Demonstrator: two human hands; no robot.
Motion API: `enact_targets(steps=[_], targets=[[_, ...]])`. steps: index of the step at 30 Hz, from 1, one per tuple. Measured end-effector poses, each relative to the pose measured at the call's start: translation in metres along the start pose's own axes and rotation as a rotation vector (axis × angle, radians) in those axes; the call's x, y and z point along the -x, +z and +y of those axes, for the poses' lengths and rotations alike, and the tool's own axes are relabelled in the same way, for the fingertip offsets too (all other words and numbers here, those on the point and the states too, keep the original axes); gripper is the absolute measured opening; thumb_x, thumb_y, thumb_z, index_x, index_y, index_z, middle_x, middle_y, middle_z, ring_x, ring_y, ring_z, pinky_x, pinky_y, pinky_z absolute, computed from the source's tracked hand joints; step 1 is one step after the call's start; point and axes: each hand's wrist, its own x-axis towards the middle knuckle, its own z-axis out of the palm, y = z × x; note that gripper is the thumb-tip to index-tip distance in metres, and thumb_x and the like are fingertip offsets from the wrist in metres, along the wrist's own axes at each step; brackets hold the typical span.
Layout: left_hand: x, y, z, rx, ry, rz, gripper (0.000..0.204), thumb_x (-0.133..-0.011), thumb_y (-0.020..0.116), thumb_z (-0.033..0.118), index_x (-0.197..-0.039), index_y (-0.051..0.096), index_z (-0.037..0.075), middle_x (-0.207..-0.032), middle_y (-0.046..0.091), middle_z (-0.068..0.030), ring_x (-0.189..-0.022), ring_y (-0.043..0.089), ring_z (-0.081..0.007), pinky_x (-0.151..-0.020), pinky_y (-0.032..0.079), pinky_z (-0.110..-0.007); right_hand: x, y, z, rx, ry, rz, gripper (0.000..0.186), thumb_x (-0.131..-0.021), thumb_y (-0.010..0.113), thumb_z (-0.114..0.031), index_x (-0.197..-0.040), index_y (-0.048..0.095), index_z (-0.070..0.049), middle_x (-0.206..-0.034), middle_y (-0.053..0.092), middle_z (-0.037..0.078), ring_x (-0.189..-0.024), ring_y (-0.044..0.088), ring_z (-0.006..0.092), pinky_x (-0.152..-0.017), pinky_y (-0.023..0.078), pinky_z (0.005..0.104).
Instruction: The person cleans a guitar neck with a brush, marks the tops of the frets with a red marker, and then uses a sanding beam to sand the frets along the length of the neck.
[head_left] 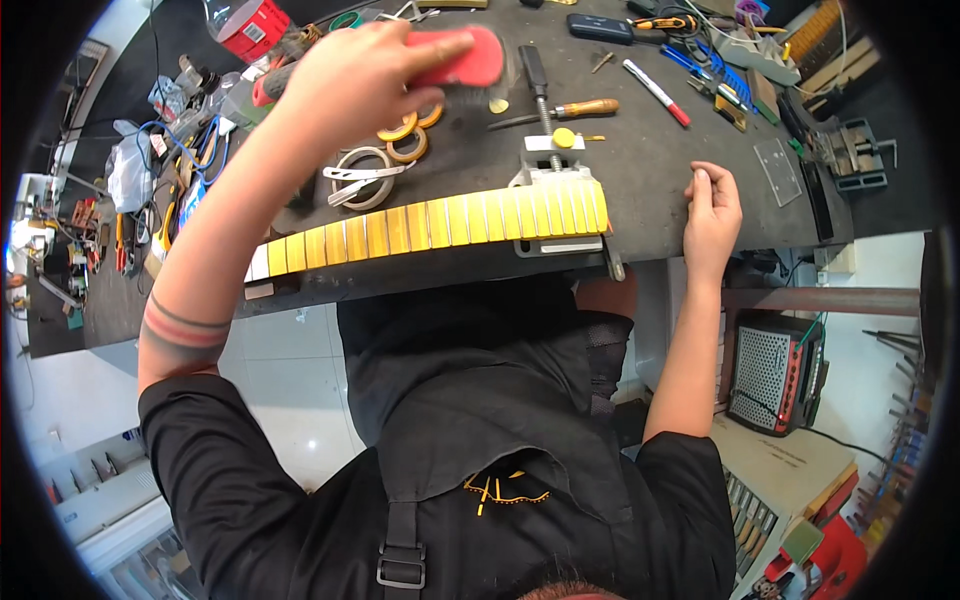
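Raised over the bench at the upper left, my left hand (355, 75) is closed round a red-backed brush (465, 62), whose bristle edge is blurred. Below it lies a guitar neck (420, 226), its fretboard covered with yellow tape between the metal frets. A small vise (553, 158) with a yellow knob sits at the neck's right end, partly behind it. My right hand (712, 208) rests at the bench's front right, away from the neck. Its fingers are loosely curled in, with nothing seen in them.
Behind the neck are tape rolls (407, 146), a white-handled cutter (368, 178) and a wooden-handled file (585, 108). A red-and-white marker (657, 92) lies at the right. Cables and tools crowd the left; a metal vise (858, 152) stands far right.
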Motion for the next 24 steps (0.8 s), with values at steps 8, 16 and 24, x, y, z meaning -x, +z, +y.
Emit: enact_targets(steps=[8,16,24], targets=[[0.028,0.012,-0.023,0.288,-0.282,0.018,0.064,-0.094,0.075,0.050,-0.154,0.058,0.037,-0.098,0.066,-0.0104,-0.085,0.067,-0.0281,-0.078,0.054,-0.041,0.005,0.007,0.000,0.021,-0.060,0.088,0.014,-0.109,0.059,-0.010,-0.111,0.069,-0.001,-0.080,0.055,-0.004,-0.072,0.048,0.0025,-0.063,0.038,0.0203],[0.042,-0.047,0.054,0.597,0.239,-0.159,0.073,-0.075,0.091,0.032,-0.144,0.069,0.030,-0.092,0.063,-0.0057,-0.082,0.066,-0.0296,-0.074,0.055,-0.040,0.001,0.011,0.001,0.036,-0.038,0.104,0.014,-0.109,0.060,-0.010,-0.111,0.069,0.000,-0.079,0.054,-0.004,-0.070,0.047,0.0019,-0.061,0.036,0.0203],[0.044,-0.034,-0.014,0.173,-0.092,-0.070,0.063,-0.081,0.086,0.031,-0.142,0.070,0.029,-0.093,0.064,-0.0079,-0.082,0.067,-0.0291,-0.074,0.055,-0.042,0.004,0.011,0.000,0.082,-0.035,0.103,0.014,-0.109,0.060,-0.010,-0.110,0.069,0.000,-0.079,0.055,-0.004,-0.072,0.049,0.0032,-0.063,0.038,0.0211]])
